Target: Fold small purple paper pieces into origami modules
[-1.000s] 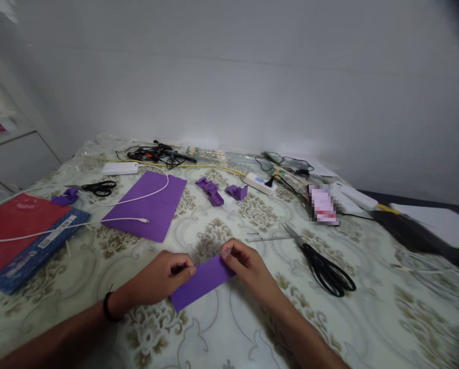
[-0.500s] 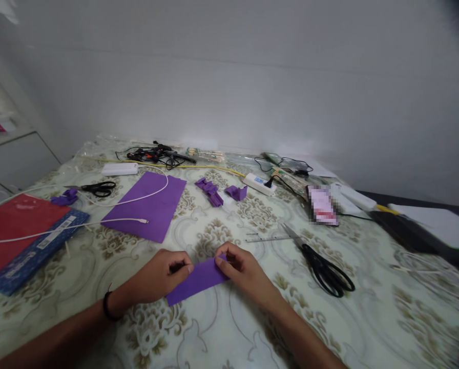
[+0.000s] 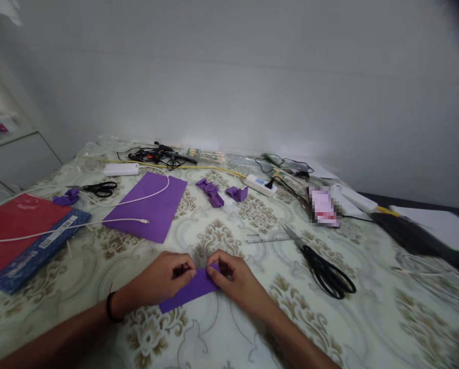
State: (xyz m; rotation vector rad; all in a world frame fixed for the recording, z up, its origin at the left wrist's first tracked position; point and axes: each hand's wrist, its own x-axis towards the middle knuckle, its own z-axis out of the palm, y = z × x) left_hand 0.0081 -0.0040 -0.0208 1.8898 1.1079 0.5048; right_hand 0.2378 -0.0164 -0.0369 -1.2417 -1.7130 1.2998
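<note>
A small purple paper strip [image 3: 189, 291] lies on the patterned tablecloth [image 3: 229, 328] in front of me. My left hand [image 3: 164, 279] pinches its upper left edge, fingers curled. My right hand [image 3: 233, 279] pinches the strip's right end, fingertips close to the left hand's. A black band sits on my left wrist.
Large black scissors [image 3: 324, 269] and a clear ruler [image 3: 268, 238] lie to the right. A purple sheet [image 3: 147, 207] with a white cable, folded purple pieces [image 3: 210, 190], small scissors [image 3: 97, 188], a red and blue packet [image 3: 20, 233], a power strip [image 3: 260, 184] and cables lie farther back.
My right hand has slid left along the strip toward my left hand, so the visible strip is shorter. The strip has shifted slightly left and nearer.
</note>
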